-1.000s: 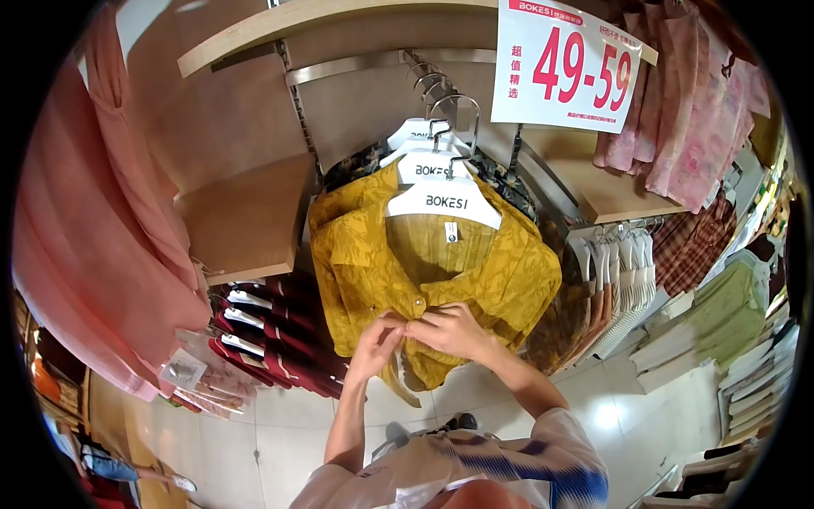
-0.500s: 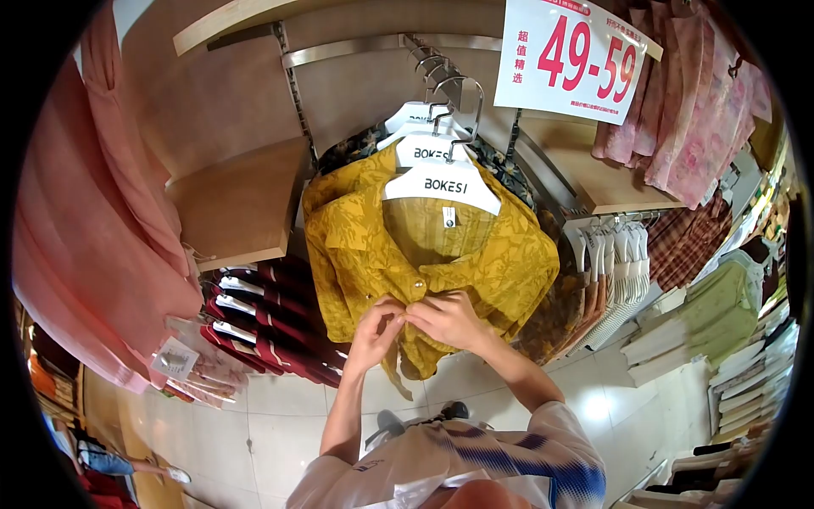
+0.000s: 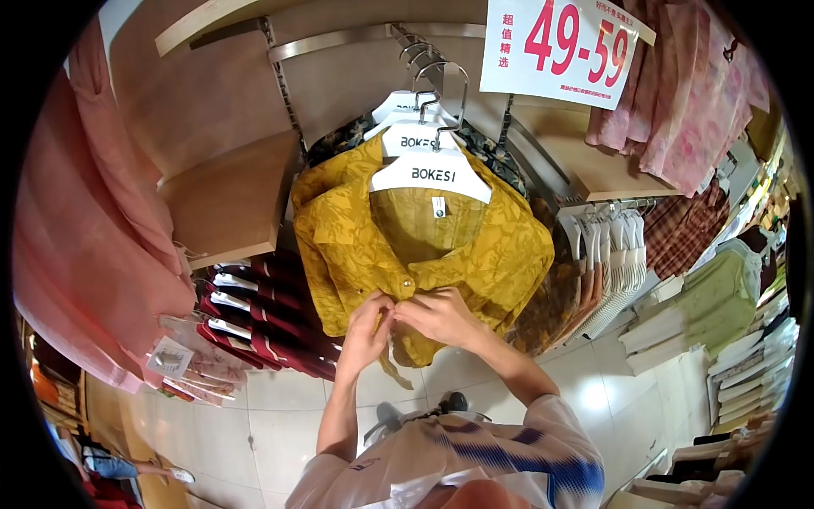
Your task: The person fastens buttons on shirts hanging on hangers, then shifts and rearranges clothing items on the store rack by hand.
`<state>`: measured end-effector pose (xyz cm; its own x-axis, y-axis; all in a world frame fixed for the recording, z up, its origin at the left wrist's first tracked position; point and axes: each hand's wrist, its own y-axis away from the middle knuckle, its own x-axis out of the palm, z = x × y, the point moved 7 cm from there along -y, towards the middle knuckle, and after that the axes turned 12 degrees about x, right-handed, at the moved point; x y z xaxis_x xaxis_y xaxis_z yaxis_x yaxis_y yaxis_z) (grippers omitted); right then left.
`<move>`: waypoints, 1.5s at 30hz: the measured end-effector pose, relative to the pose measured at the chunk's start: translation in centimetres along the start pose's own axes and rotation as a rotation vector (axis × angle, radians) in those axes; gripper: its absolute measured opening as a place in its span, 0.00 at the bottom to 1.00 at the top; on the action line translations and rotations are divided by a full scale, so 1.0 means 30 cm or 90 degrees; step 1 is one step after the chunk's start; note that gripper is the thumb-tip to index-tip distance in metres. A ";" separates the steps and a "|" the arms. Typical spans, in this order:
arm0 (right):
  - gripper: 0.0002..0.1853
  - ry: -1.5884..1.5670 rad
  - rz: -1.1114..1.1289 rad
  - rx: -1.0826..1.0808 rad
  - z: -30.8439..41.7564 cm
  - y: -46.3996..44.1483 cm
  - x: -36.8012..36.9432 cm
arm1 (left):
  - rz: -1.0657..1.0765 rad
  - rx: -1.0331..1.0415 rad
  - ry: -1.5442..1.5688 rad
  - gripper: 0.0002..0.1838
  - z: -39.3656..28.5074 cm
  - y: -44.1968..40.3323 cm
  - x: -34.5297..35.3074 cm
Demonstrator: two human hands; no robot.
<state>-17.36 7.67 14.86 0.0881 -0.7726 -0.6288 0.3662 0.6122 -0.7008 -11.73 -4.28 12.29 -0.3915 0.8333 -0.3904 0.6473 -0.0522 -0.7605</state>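
Shirt (image 3: 479, 263) of seemingly matt cloth

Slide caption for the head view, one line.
Left hand and right hand close together at the front of a yellow shirt on a white BOKESI hanger.

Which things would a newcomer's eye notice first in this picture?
Probably the yellow shirt in the centre, on a white hanger marked BOKESI, with the left hand and right hand together at its front. Next come the white sign with red 49-59 at the upper right and the pink garment on the left.
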 end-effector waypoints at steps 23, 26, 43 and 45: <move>0.15 0.010 -0.036 0.123 -0.018 -0.016 -0.072 | -0.058 -0.079 -0.117 0.10 0.021 0.016 0.013; 0.21 0.082 -0.049 0.097 -0.013 -0.019 -0.085 | -0.064 -0.104 -0.110 0.09 0.054 0.037 0.027; 0.05 0.051 0.072 0.162 -0.075 -0.032 -0.003 | -0.008 -0.167 0.147 0.05 0.145 0.065 0.069; 0.05 0.051 0.077 0.164 -0.077 -0.031 0.002 | -0.051 -0.287 0.267 0.05 0.185 0.098 0.077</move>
<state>-19.83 7.43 14.70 0.0760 -0.6751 -0.7338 0.5819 0.6277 -0.5172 -14.36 -5.57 6.29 -0.2200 0.9749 -0.0347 0.8749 0.1814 -0.4490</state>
